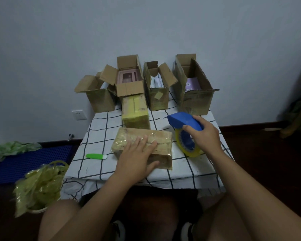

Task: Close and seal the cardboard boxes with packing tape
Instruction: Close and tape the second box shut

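Note:
A closed, taped cardboard box (129, 136) lies near the front of the checked tablecloth (97, 129). My left hand (137, 160) rests flat on its top, fingers straight. Just right of the box, my right hand (202, 136) grips the blue tape dispenser (182, 121), whose yellowish tape roll (189, 152) stands on the cloth. Behind the box lies another taped box (135, 112). Several open boxes stand along the back: far left (97, 98), centre left (129, 87) with a pink item, centre right (157, 96), and far right (195, 100).
A green utility knife (96, 156) lies on the cloth left of the front box. On the floor to the left are a bin of crumpled used tape (38, 185), a blue crate (30, 159) and a green bag (12, 148). A wall socket (79, 114) is behind.

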